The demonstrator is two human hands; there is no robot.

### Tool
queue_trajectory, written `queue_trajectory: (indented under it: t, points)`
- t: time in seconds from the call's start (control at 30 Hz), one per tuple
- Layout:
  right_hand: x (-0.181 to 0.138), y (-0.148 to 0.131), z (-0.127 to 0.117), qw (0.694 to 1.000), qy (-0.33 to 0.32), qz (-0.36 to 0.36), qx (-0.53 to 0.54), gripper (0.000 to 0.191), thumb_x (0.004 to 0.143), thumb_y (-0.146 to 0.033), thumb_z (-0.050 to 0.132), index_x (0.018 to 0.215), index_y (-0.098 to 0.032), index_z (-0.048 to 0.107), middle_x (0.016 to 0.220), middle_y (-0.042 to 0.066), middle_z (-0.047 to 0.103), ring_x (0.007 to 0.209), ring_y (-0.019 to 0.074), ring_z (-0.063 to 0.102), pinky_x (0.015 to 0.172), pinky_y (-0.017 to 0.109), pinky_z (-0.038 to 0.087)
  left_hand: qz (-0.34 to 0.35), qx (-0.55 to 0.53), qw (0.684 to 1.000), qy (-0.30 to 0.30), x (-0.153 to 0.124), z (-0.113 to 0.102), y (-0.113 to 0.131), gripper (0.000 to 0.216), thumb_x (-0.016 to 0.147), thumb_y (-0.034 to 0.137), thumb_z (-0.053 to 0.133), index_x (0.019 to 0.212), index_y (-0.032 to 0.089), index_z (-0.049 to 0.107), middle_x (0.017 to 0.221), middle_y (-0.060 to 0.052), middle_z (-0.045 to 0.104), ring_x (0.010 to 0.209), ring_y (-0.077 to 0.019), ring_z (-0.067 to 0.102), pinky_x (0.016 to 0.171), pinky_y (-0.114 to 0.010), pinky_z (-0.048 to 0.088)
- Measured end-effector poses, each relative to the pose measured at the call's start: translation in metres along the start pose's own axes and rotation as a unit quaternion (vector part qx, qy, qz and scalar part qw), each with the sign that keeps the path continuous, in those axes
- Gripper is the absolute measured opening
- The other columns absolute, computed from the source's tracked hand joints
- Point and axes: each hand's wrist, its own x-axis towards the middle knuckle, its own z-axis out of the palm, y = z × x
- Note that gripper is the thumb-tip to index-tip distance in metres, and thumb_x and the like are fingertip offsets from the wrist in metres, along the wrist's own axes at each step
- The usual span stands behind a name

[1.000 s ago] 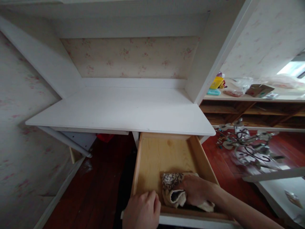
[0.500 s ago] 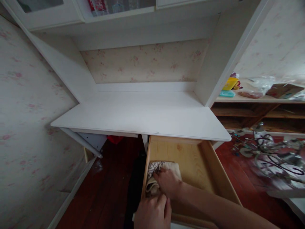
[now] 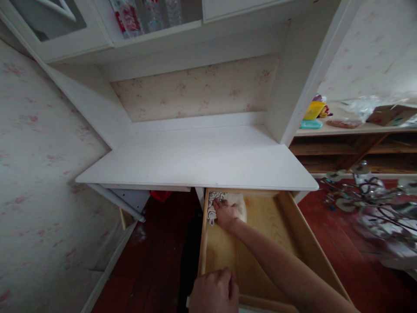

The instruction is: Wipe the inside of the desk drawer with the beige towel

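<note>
A pale wooden drawer stands pulled out from under the white desk. My right hand reaches deep into the drawer's far left corner and presses on a folded beige cloth with a dark pattern, its fingers curled over it. My left hand rests closed on the drawer's front edge at the bottom of the view.
Floral wallpaper covers the wall at left. Glass-fronted cabinets hang above the desk. A wooden shelf at right carries a yellow item, bags and a box. A metal chandelier lies on the dark red floor at right.
My right hand has pushed the cloth from the drawer's near end to its far left corner. The view has tilted upward, and my left hand stays on the drawer front.
</note>
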Motion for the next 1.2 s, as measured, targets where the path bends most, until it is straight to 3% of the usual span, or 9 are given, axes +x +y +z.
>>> queue_trajectory:
  t: [0.1, 0.2, 0.3, 0.4, 0.53, 0.63, 0.8, 1.03, 1.2]
  points:
    - [-0.009, 0.006, -0.001, 1.0, 0.01, -0.007, 0.007, 0.07, 0.081, -0.021, 0.054, 0.149, -0.021, 0.036, 0.157, 0.014, 0.035, 0.127, 0.0356, 0.042, 0.092, 0.068, 0.039, 0.008, -0.002, 1.0, 0.009, 0.0, 0.004, -0.002, 0.023, 0.09, 0.021, 0.046, 0.085, 0.027, 0.067, 0.081, 0.001, 0.074, 0.074, -0.0175, 0.071, 0.06, -0.024, 0.044]
    - [-0.028, 0.031, 0.004, 0.999, 0.021, -0.027, 0.002, 0.072, 0.079, -0.02, 0.055, 0.149, -0.022, 0.037, 0.156, 0.012, 0.037, 0.132, 0.0343, 0.039, 0.098, 0.065, 0.037, 0.01, -0.005, 0.999, 0.035, 0.0, 0.011, -0.005, 0.023, 0.091, 0.022, 0.048, 0.081, 0.027, 0.067, 0.077, 0.002, 0.074, 0.071, -0.0161, 0.071, 0.058, -0.023, 0.041]
    - [-0.056, 0.077, 0.013, 0.999, 0.033, -0.027, -0.02, 0.076, 0.077, -0.018, 0.054, 0.15, -0.021, 0.034, 0.157, 0.011, 0.035, 0.138, 0.0351, 0.034, 0.101, 0.065, 0.033, 0.024, -0.001, 0.996, 0.082, -0.001, 0.02, -0.007, 0.025, 0.092, 0.021, 0.047, 0.075, 0.026, 0.066, 0.07, 0.002, 0.072, 0.064, -0.0145, 0.069, 0.055, -0.023, 0.039]
    - [-0.085, 0.13, 0.015, 0.999, 0.028, 0.022, -0.037, 0.077, 0.076, -0.014, 0.051, 0.151, -0.019, 0.034, 0.157, 0.011, 0.035, 0.14, 0.0359, 0.032, 0.101, 0.064, 0.035, 0.054, 0.017, 0.988, 0.145, -0.003, 0.027, -0.008, 0.029, 0.093, 0.021, 0.045, 0.072, 0.026, 0.063, 0.066, 0.003, 0.069, 0.059, -0.0148, 0.067, 0.053, -0.025, 0.037]
    - [-0.11, 0.167, -0.001, 0.999, 0.021, 0.018, -0.028, 0.068, 0.078, -0.004, 0.042, 0.145, -0.015, 0.043, 0.15, 0.013, 0.046, 0.134, 0.0282, 0.045, 0.102, 0.043, 0.042, 0.107, 0.025, 0.969, 0.22, -0.004, 0.028, -0.01, 0.03, 0.094, 0.022, 0.045, 0.068, 0.026, 0.058, 0.06, 0.004, 0.065, 0.055, -0.016, 0.064, 0.051, -0.029, 0.036]
    - [-0.117, 0.16, -0.016, 1.0, -0.006, 0.016, -0.023, 0.055, 0.079, -0.007, 0.045, 0.132, -0.014, 0.055, 0.13, 0.016, 0.061, 0.111, 0.028, 0.063, 0.092, 0.037, 0.047, 0.136, 0.016, 0.959, 0.25, -0.004, 0.025, -0.012, 0.028, 0.093, 0.021, 0.047, 0.066, 0.026, 0.056, 0.057, 0.005, 0.062, 0.051, -0.0156, 0.061, 0.05, -0.03, 0.035]
    - [-0.144, 0.135, -0.02, 0.999, -0.046, -0.014, -0.018, 0.029, 0.078, -0.013, 0.05, 0.1, -0.016, 0.069, 0.106, 0.014, 0.07, 0.096, 0.0277, 0.067, 0.083, 0.034, 0.047, 0.161, 0.012, 0.946, 0.282, -0.004, 0.022, -0.012, 0.028, 0.092, 0.019, 0.048, 0.065, 0.026, 0.054, 0.055, 0.005, 0.06, 0.049, -0.0154, 0.059, 0.049, -0.031, 0.034]
    - [-0.204, 0.123, -0.007, 0.987, -0.133, -0.089, 0.002, 0.024, 0.068, -0.013, 0.056, 0.086, -0.018, 0.071, 0.092, 0.01, 0.073, 0.086, 0.028, 0.07, 0.07, 0.031, 0.047, 0.165, 0.017, 0.943, 0.288, -0.004, 0.024, -0.011, 0.028, 0.092, 0.02, 0.048, 0.066, 0.026, 0.054, 0.054, 0.006, 0.059, 0.047, -0.0161, 0.058, 0.049, -0.032, 0.035]
    - [-0.203, 0.11, -0.009, 0.98, -0.144, -0.135, 0.02, 0.023, 0.067, -0.017, 0.057, 0.087, -0.019, 0.07, 0.089, 0.009, 0.072, 0.081, 0.0263, 0.07, 0.066, 0.031, 0.047, 0.167, 0.017, 0.938, 0.303, -0.004, 0.026, -0.011, 0.028, 0.092, 0.019, 0.047, 0.065, 0.026, 0.053, 0.054, 0.005, 0.058, 0.047, -0.0166, 0.057, 0.049, -0.033, 0.035]
